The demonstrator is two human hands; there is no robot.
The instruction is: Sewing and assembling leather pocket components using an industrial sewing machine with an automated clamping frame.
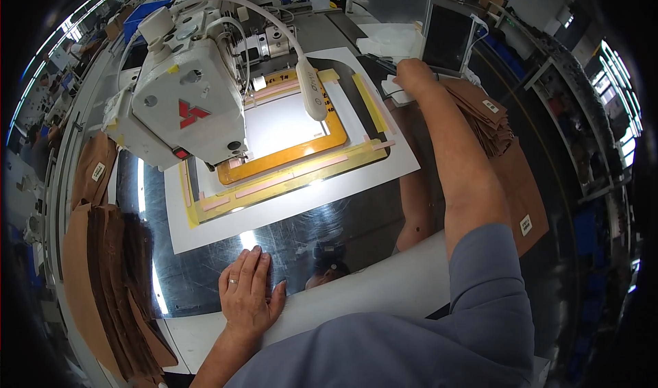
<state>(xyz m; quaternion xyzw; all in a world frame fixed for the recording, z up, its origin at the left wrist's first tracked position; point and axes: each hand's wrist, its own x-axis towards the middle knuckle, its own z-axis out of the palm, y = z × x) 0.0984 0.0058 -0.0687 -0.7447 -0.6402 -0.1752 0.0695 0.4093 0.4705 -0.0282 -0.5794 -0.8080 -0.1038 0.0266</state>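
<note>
My left hand (250, 292) lies flat on the shiny metal table top (329, 223) near its front edge, holding nothing, a ring on one finger. My right arm stretches to the far right, where my right hand (414, 78) curls down by a small white box (397, 92) and a dark, slim thing (379, 63). What its closed fingers hold is hidden. Ahead stands a white industrial sewing machine (185, 93). A yellow-orange frame (288, 156) lies under its head, on a white sheet (274, 220) with yellow and pink tape strips (295, 182).
A lamp on a bent neck (310, 90) lights the frame. A dark screen (445, 38) stands behind my right hand. Stacks of brown fabric pieces lie at the right (486, 114) and the left (96, 278). A blue bin (144, 18) sits behind the machine.
</note>
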